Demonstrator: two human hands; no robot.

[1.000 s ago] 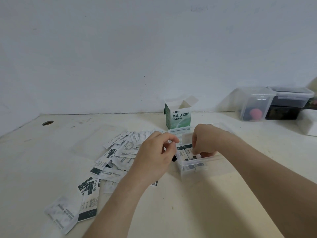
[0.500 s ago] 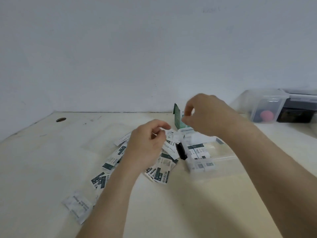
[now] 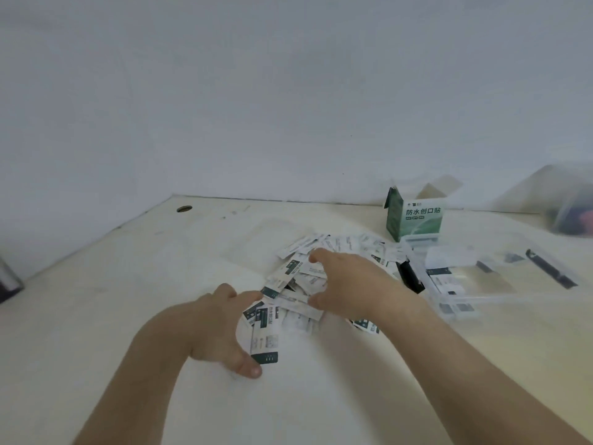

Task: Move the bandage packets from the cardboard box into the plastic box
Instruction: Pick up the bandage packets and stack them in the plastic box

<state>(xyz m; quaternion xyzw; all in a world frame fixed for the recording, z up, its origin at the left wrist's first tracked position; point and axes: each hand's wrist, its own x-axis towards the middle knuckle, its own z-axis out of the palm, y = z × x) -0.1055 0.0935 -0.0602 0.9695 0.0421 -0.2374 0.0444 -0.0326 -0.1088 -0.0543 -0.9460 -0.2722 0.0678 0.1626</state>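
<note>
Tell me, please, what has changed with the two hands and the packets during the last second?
The right hand came out of the plastic box, rose, then went left to the loose bandage packets on the table. The left hand moved from the box to the pile's left edge. Both now cup the pile, gripping nothing yet. The cardboard box stayed upright and open.

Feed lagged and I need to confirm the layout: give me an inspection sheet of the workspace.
Surface: cream table, round hole far left.
Job's things: bandage packets heaped loose on table; cardboard box upright, flaps open; plastic box at right, some packets inside.
Clutter: clear lid flat behind heap; dark object at left edge.
Grips: left hand and right hand spread open over heap.
Cables: nothing seen.
Surroundings: white wall; blurred containers far right.
</note>
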